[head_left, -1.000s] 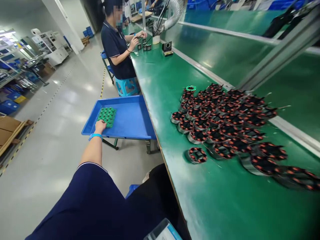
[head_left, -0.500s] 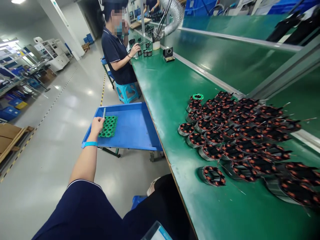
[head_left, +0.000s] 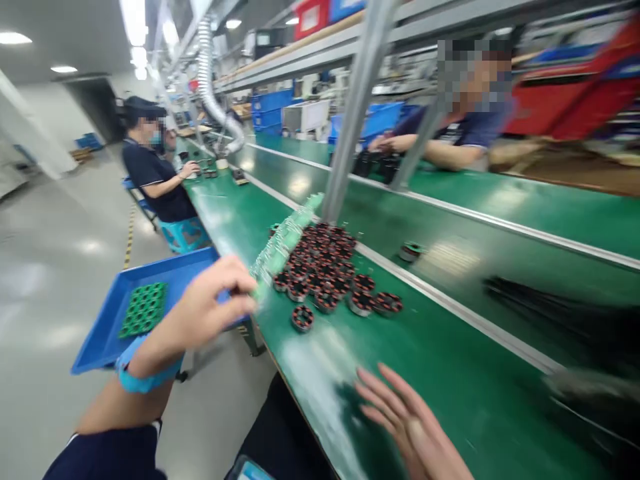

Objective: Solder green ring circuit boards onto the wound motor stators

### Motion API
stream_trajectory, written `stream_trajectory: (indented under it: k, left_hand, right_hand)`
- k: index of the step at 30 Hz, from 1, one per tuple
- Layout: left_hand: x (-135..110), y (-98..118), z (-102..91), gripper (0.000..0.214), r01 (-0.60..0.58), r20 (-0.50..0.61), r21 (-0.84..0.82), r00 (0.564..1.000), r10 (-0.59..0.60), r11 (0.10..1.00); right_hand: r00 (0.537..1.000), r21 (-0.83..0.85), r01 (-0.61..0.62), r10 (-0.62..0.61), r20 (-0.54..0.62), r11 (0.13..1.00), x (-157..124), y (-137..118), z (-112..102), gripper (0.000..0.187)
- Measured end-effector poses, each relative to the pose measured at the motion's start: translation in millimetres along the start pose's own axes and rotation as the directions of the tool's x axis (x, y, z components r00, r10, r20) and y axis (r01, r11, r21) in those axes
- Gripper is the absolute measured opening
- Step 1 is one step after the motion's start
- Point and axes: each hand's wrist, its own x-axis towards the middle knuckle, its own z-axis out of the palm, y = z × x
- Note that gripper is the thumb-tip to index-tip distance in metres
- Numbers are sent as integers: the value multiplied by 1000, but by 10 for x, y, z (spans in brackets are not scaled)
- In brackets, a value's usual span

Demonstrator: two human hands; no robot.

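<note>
My left hand (head_left: 210,307) is pinched shut on the near end of a green circuit board panel (head_left: 283,243), held in the air over the edge of the green bench (head_left: 450,393); the panel is blurred by motion. A blue band sits on that wrist. My right hand (head_left: 407,420) hovers open, fingers spread, above the near part of the bench. Beyond the panel lies a cluster of several round copper-wound stators (head_left: 325,270). More green panels (head_left: 145,308) lie in a blue tray (head_left: 110,333) at the left.
A seated person (head_left: 153,177) works at the far left end of the bench on a blue stool. Another person (head_left: 450,137) works across the conveyor. A metal post (head_left: 353,113) rises behind the stators, and one loose stator (head_left: 411,251) lies past the rail.
My left hand lifted a green panel out of the blue tray and carried it right, over the bench. The view swung up and right, and my right hand came into sight.
</note>
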Motion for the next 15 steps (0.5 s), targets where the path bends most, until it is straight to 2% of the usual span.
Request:
stream_trajectory:
  k: [1, 2, 3, 4, 5, 7, 8, 9, 10, 11, 13, 14, 15]
  left_hand:
    - [22, 169, 251, 16, -152, 159, 33, 977, 145, 988]
    - [15, 306, 528, 16, -294, 288, 53, 919, 268, 954]
    - [-19, 413, 821, 17, -438, 383, 47, 838, 388, 898]
    - [-76, 494, 1112, 18, -536, 470, 25, 752, 463, 844]
    - [-145, 550, 1385, 16, -594, 546, -5, 673, 500, 804]
    - [-261, 598, 1815, 18, -677, 589, -101, 550, 592, 729]
    - [-277, 594, 1961, 20, -667, 602, -168, 513, 611, 726]
    - [-251, 575, 2065, 23, -624, 599, -242, 507, 620, 743]
    - [-182, 547, 2138, 26, -543, 586, -310, 537, 606, 781]
    - [-78, 517, 2193, 30, -434, 551, -364, 613, 566, 824]
    - [183, 483, 2294, 38, -155, 426, -465, 824, 373, 872]
    - [305, 491, 2351, 45, -29, 375, -550, 885, 277, 835]
    - [404, 518, 2414, 52, 80, 376, -643, 899, 223, 761]
  right_hand:
    - [1000, 174, 6, -4, -14, 985, -10, -65, 7, 58]
    - [998, 309, 11, 6, -56, 951, -18, -129, 12, 63]
    - [994, 396, 14, 29, -101, 918, -30, -187, 7, 61]
    - [986, 437, -7, 78, -145, 900, -52, -231, -11, 52]
    - [963, 450, -34, 149, -222, 892, -90, -260, -43, 44]
    - [898, 457, 6, 196, -394, 889, -219, -270, -145, 40]
    - [871, 449, 53, 178, -457, 892, -308, -259, -211, 43]
    - [861, 432, 100, 140, -490, 896, -408, -247, -282, 46]
    - [866, 412, 135, 95, -492, 901, -513, -238, -356, 48]
    - [885, 391, 145, 57, -462, 909, -618, -236, -432, 49]
    - [936, 337, 125, 1, -352, 933, -806, -262, -573, 49]
    - [954, 290, 117, -27, -297, 950, -882, -289, -636, 48]
    - [967, 224, 114, -57, -246, 968, -943, -321, -691, 46]
